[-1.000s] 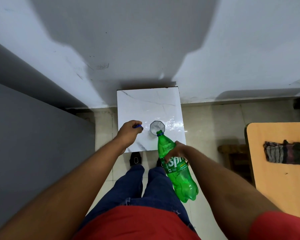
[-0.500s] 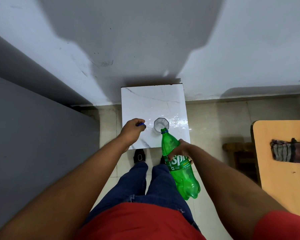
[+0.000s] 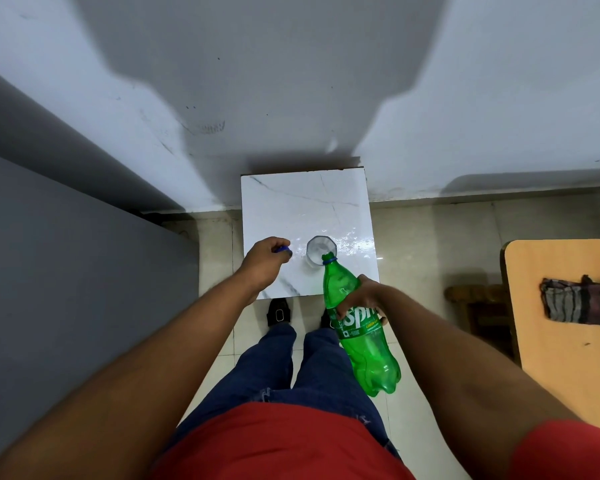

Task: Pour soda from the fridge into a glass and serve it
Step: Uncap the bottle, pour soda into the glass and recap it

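Note:
A clear faceted glass (image 3: 319, 247) stands near the front of a small white marble table (image 3: 298, 202). My right hand (image 3: 361, 296) grips a green soda bottle (image 3: 361, 337) around its middle. The bottle is tilted forward, its open mouth over the glass's near rim. My left hand (image 3: 264, 258) rests on the table to the left of the glass, closed on the blue bottle cap (image 3: 284, 250). Whether liquid is flowing cannot be made out.
A grey fridge side (image 3: 66, 289) fills the left. A white wall stands behind the table. At the right is an orange table (image 3: 568, 358) with a striped cloth (image 3: 579, 303) on it, and a dark wooden stool (image 3: 475, 306) beside it.
The bottle's mouth has come up to the glass's rim and the bottle is tilted a little more steeply. The left hand has stayed beside the glass with the cap.

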